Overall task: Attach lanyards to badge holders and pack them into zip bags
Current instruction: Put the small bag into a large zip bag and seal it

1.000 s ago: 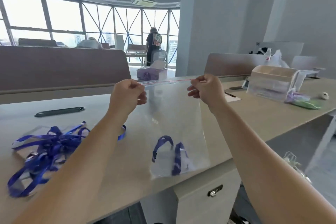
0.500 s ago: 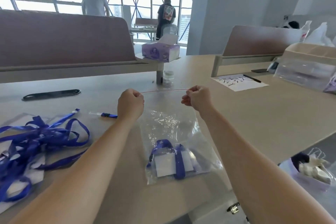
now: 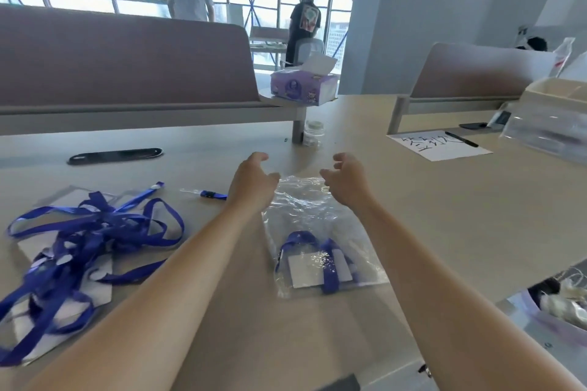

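A clear zip bag [image 3: 313, 216] lies flat on the table in front of me. Inside it, near its close end, sits a badge holder with a white card [image 3: 309, 270] and a folded blue lanyard [image 3: 330, 267]. My left hand [image 3: 254, 181] hovers at the bag's far left corner, fingers loosely curled and holding nothing. My right hand [image 3: 344, 179] hovers at the far right corner, likewise relaxed and empty. A tangle of blue lanyards with badge holders [image 3: 73, 251] lies on the left of the table.
A loose blue clip piece [image 3: 209, 194] lies left of my left hand. Further off are a black oblong item [image 3: 116, 155], a small jar [image 3: 313, 133], a tissue box [image 3: 303, 86], a written sheet with a pen [image 3: 440, 144] and clear boxes [image 3: 546, 133]. Two people stand by the windows.
The bag was held up by its zip edge in both hands, then lowered onto the table. Both hands have now let go and opened above its far end.
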The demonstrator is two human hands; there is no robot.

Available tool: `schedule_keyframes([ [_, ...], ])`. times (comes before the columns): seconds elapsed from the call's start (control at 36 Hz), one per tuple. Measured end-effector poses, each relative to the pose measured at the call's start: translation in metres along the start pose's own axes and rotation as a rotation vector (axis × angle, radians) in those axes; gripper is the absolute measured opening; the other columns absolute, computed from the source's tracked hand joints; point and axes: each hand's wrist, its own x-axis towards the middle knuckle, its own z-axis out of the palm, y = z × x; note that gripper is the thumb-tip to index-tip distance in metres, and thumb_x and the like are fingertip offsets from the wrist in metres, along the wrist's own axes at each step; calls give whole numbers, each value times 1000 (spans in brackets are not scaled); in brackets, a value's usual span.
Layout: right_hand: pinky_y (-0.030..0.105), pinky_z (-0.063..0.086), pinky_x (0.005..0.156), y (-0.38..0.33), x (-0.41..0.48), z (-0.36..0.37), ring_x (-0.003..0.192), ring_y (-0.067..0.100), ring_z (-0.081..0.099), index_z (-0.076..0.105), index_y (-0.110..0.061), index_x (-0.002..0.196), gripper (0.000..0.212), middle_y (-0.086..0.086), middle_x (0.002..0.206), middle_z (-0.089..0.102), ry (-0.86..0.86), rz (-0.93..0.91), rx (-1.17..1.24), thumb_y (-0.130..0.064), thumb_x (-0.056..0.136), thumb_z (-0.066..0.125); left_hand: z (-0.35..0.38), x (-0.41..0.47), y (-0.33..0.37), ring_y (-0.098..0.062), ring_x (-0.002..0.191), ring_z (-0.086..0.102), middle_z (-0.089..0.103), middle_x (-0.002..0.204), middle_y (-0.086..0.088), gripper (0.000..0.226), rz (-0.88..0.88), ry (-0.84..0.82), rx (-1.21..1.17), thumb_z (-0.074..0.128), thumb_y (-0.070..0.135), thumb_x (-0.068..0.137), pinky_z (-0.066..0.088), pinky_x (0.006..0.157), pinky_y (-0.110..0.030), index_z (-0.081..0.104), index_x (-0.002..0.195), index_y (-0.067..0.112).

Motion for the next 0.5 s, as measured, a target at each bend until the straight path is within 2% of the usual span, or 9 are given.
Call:
schedule_keyframes([
  [0.06, 48, 55, 89, -12, -14, 7, 99, 27, 67, 56, -13, 129, 47, 5, 121, 63, -18, -57, -20, -26, 84, 66, -13, -11, 1, -15, 108, 60, 59, 134, -2, 40, 42, -16, -35, 63, 23, 93, 43, 86, -27, 56, 133, 19],
  [0.17, 45, 56, 84, -41, -50, 25, 88, 24, 68, 63, -16, 115, 31, -3, 101, 67, -58, -160, 8, -26, 86, 66, -50, -38, -2, -10, 99, 62, 65, 116, 5, 26, 118, -45, -54, 62, 24, 95, 46, 83, -25, 63, 120, 20],
  [0.31, 37, 56, 78, -76, -91, 54, 84, 20, 68, 67, -19, 101, 16, -3, 91, 71, -158, -228, 7, -29, 88, 63, -109, -70, -19, -7, 95, 63, 66, 101, 13, 14, 152, -26, -17, 61, 24, 96, 46, 83, -23, 67, 109, 24],
  [0.39, 34, 55, 73, -97, -112, 77, 80, 18, 68, 68, -21, 91, 8, -4, 85, 71, -192, -282, -8, -25, 88, 62, -146, -87, -39, -11, 89, 68, 71, 93, 11, 8, 129, -19, -48, 59, 24, 97, 55, 85, -32, 67, 99, 27],
  [0.44, 32, 53, 71, -113, -125, 94, 78, 18, 66, 68, -20, 92, 8, -3, 86, 71, -230, -309, -37, -24, 89, 62, -172, -97, -52, -10, 85, 69, 72, 91, 9, 11, 119, -16, -32, 56, 25, 99, 58, 85, -37, 67, 97, 27],
  [0.5, 36, 56, 74, -129, -137, 113, 79, 19, 67, 68, -18, 94, 10, -2, 85, 72, -282, -338, -58, -23, 90, 60, -195, -106, -65, -8, 83, 70, 72, 92, 8, 12, 104, 1, -20, 54, 25, 100, 59, 86, -37, 66, 101, 24],
])
